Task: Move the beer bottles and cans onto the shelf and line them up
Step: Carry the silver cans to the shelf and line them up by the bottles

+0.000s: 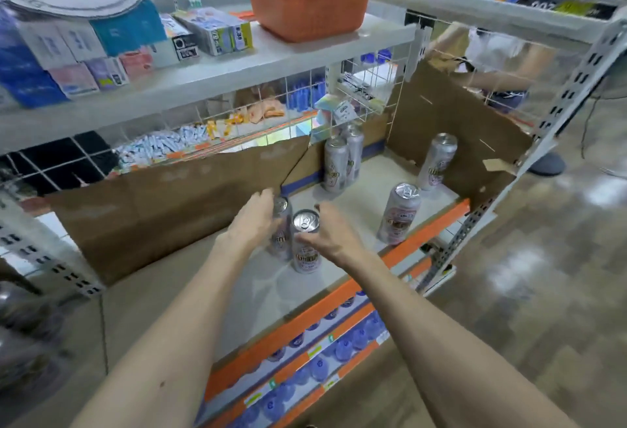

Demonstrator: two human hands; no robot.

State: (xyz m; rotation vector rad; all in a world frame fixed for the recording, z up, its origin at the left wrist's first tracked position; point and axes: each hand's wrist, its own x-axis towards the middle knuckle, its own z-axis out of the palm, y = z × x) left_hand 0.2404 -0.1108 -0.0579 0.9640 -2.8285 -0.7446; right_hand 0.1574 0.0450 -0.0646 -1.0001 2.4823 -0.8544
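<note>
1. A shop aisle with metal racking. The pale shelf (356, 186) is backed with brown cardboard (169, 200), and water bottles (339, 349) fill the tier below.
2. The left hand (252, 220) curls its fingers round the rear can (281, 210) towards the shelf's front left. The right hand (334, 235) grips the front can (305, 251), thumb across its face. These two cans are upright, touching or nearly so, and appear to stand on the board.
3. Four more cans stand on the shelf: a back pair (336, 164) against the cardboard, a lone can (436, 159) by the right-hand wall, and a near can (398, 213) close to the orange front edge.
4. Six cans seem to be on the shelf, but they are scattered rather than in a row, so lining them up looks like most of what is left. No beer bottles are in sight.
</note>
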